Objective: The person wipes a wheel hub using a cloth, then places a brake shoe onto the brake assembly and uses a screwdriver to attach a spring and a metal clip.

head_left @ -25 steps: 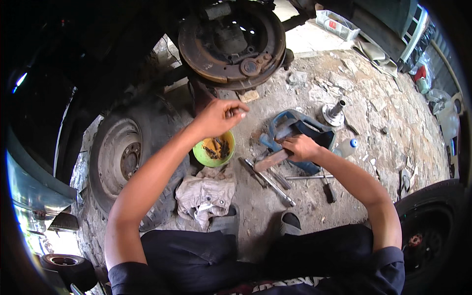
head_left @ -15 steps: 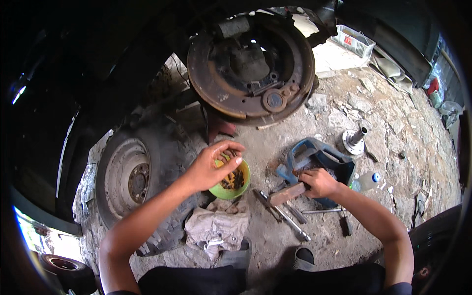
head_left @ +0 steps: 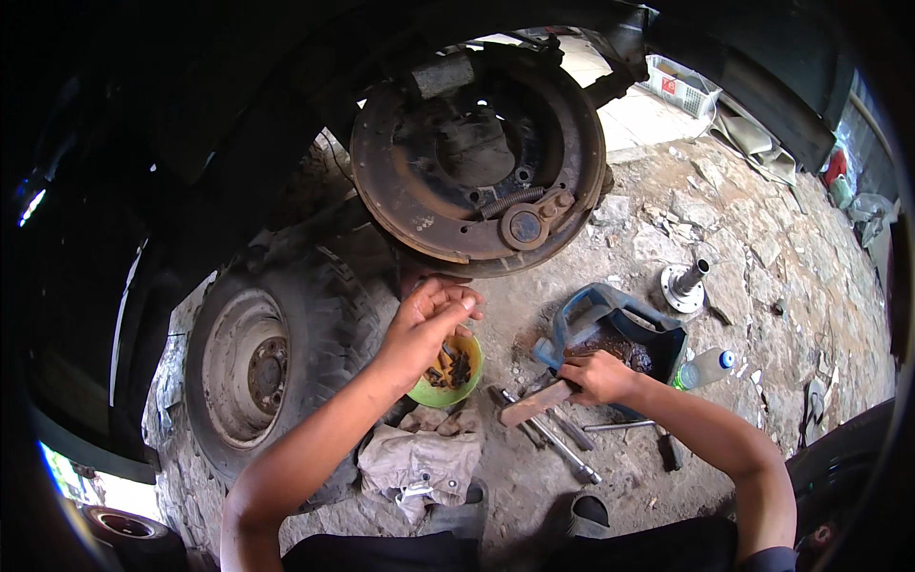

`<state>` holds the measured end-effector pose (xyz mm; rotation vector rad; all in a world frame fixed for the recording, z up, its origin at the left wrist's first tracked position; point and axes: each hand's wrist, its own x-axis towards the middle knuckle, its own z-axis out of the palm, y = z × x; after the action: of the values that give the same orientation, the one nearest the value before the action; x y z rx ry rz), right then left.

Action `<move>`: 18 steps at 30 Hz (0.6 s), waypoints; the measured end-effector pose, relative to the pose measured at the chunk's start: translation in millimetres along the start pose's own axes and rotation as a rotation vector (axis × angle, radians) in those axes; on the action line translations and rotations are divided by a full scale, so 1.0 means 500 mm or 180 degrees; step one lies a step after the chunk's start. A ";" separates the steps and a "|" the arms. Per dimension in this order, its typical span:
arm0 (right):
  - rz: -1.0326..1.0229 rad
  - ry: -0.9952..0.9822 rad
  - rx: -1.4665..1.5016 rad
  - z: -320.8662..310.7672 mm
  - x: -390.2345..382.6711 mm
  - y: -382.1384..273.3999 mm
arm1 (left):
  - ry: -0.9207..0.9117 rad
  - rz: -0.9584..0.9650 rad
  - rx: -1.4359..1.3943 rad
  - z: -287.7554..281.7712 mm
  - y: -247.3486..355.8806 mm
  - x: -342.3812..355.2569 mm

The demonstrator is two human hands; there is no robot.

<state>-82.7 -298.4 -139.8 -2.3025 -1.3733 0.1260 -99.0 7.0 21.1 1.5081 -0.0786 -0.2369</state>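
My left hand (head_left: 424,329) hovers above a green bowl (head_left: 475,377), its fingers loosely curled and nothing visible in them. Small dark pieces (head_left: 456,366) lie in yellowish liquid in the bowl. My right hand (head_left: 602,377) is closed on one end of a brown, wooden-looking block (head_left: 536,402), which points left over metal tools on the ground. Beside that hand stands a cut-open blue plastic container (head_left: 572,319) with dark, wet contents. Above both hands is a rusty brake assembly (head_left: 410,205) with curved shoes and a coil spring (head_left: 503,204).
A wheel with a knobby tyre (head_left: 315,310) stands at the left, near a crumpled cloth (head_left: 424,453). Metal bars (head_left: 562,439) lie before my feet. Right of the container are a plastic bottle (head_left: 703,370) and a flanged metal hub (head_left: 683,291). A white basket (head_left: 679,88) sits farther back.
My right hand has moved slightly left with the block, uncovering more of the blue container's contents. My left hand has shifted a little right, and its thumb is closer to the fingers.
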 end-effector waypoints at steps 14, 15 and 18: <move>0.0977 -0.0334 0.0584 0.138 -0.096 -0.012 | 0.0166 0.0327 0.0320 0.032 -0.083 0.029; 0.1052 -0.0243 0.0659 0.121 -0.086 -0.027 | 0.0095 0.0219 0.0292 0.028 -0.112 0.026; 0.1205 0.0097 0.0882 0.128 -0.090 -0.021 | -0.0048 -0.0035 0.0328 0.028 -0.172 0.020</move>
<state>-133.0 -311.4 -199.2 -2.2851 -0.8306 0.3727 -101.1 -12.3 -64.6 1.6099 -0.0957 -0.2563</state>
